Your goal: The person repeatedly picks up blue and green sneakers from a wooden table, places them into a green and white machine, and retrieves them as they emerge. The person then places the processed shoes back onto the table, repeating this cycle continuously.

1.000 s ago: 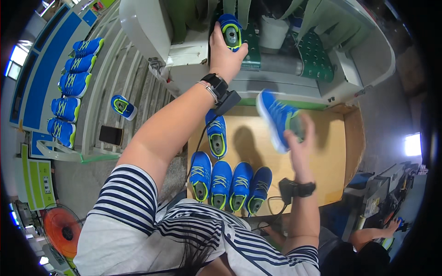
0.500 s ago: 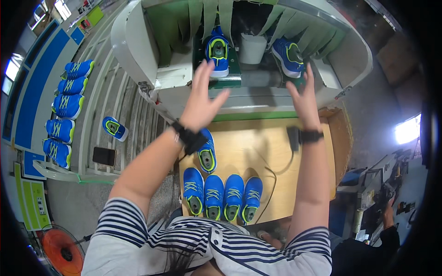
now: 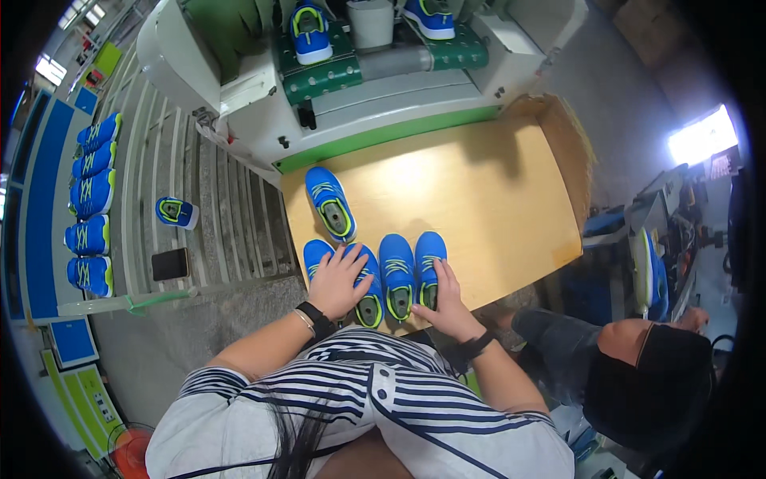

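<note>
Four blue sneakers with lime-green linings stand side by side at the table's near edge, toes pointing away. My left hand (image 3: 339, 283) lies with spread fingers over the two left ones, partly hiding the leftmost sneaker (image 3: 317, 253) and its neighbour (image 3: 369, 308). Around the heel of the rightmost sneaker (image 3: 429, 259), my right hand (image 3: 448, 305) has its thumb on one side and its fingers on the other. Between the hands is a third, uncovered sneaker (image 3: 396, 267). Another sneaker (image 3: 329, 199) lies just beyond the row, heel toward me.
Two sneakers, a left one (image 3: 309, 33) and a right one (image 3: 431, 17), sit on the machine's green belt (image 3: 323, 77) beyond the wooden table (image 3: 479, 199). On the slatted rack at left are one small shoe (image 3: 176, 212) and a phone (image 3: 171, 264). A person (image 3: 646, 375) is at right.
Both hands have come back from beside the sneakers on the machine to the row at the near table edge. The view has shifted; those two sneakers remain on the belt.
</note>
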Tool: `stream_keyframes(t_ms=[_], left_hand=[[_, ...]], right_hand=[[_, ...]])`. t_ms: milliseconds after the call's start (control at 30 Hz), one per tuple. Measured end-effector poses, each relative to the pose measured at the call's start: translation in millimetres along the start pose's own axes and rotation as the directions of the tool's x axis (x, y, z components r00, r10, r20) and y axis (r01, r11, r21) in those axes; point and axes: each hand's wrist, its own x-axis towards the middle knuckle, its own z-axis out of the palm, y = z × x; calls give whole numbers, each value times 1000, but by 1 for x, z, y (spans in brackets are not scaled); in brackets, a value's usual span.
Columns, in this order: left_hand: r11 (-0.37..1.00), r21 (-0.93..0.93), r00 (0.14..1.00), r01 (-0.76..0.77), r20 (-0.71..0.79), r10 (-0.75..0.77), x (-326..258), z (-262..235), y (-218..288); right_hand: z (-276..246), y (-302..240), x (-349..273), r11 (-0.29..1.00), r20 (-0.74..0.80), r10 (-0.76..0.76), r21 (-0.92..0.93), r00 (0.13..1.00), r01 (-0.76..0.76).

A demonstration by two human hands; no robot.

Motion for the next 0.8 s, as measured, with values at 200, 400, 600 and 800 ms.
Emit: stream_keyframes(t_ms=[200, 400, 600, 800], left_hand=[[1000, -9, 1000, -7, -14, 7, -1, 3, -2], [999, -34, 1000, 14, -21, -15, -2, 3, 0], [1000, -15, 1000, 23, -18, -23, 0, 0, 2], [1000, -24, 1000, 3, 7, -3, 5, -2, 0]], right_hand=[[-7, -5, 0, 998, 24, 49, -48, 999, -48], [-22, -7, 22, 997, -26, 69, -39, 997, -70], [-99, 43, 111, 982, -289, 124, -104, 949, -160], [-260, 147, 230, 818, -685, 137, -330, 715, -472]])
